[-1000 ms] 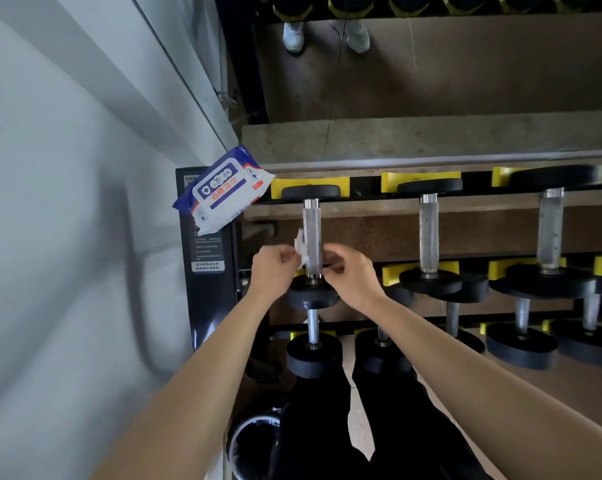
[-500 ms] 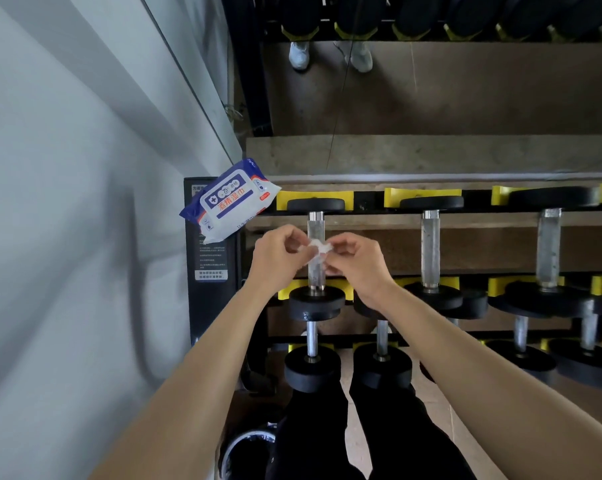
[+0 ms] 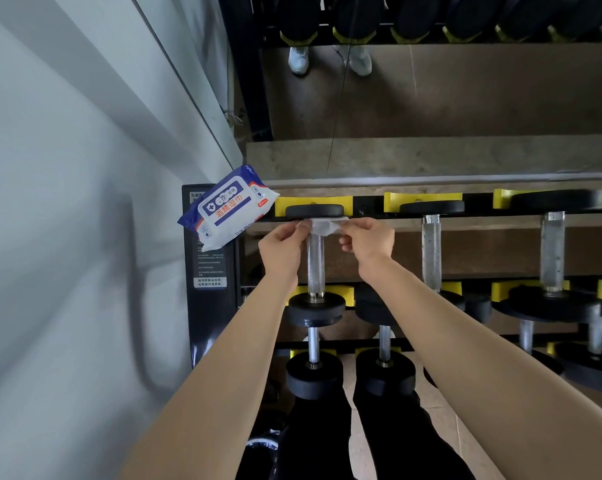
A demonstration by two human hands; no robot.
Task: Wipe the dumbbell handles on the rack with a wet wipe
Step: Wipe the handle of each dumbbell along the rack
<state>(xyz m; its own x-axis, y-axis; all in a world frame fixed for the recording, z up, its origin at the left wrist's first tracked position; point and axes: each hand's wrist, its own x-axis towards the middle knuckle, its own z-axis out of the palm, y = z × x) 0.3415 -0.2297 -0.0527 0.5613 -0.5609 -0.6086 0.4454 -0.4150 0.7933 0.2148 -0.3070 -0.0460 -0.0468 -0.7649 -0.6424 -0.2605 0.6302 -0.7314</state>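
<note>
**Wipe reaches the far end of the first handle**

The rack [image 3: 369, 204] is filling the view, its rows of dumbbells sitting in yellow cradles, and the action is staying on the leftmost dumbbell [image 3: 315, 308] of the top row. A second ago both hands were working low on its knurled handle [image 3: 315, 265], down by the near plate. Half a second ago they were at mid-handle. Now they are arriving right up under the far plate [image 3: 314, 211]. That is reading as one full pass along this handle, near end to far.

The left hand [image 3: 282, 249] is pinching one edge of the wet wipe [image 3: 325, 226] and the right hand [image 3: 369, 242] is pinching the other, fingers curled on the cloth and pulling it taut. The wipe is lying stretched across the handle's far end, touching it just below the plate. Whether it is wrapping round the back of the bar cannot be told from here.

The handle below the wipe is showing bare again. The next handles [image 3: 431, 251] along the row are standing untouched, so most of the job is looking to be ahead. The wipe pack [image 3: 227, 209] is perching at the rack's left end, just beside the hands.
</note>
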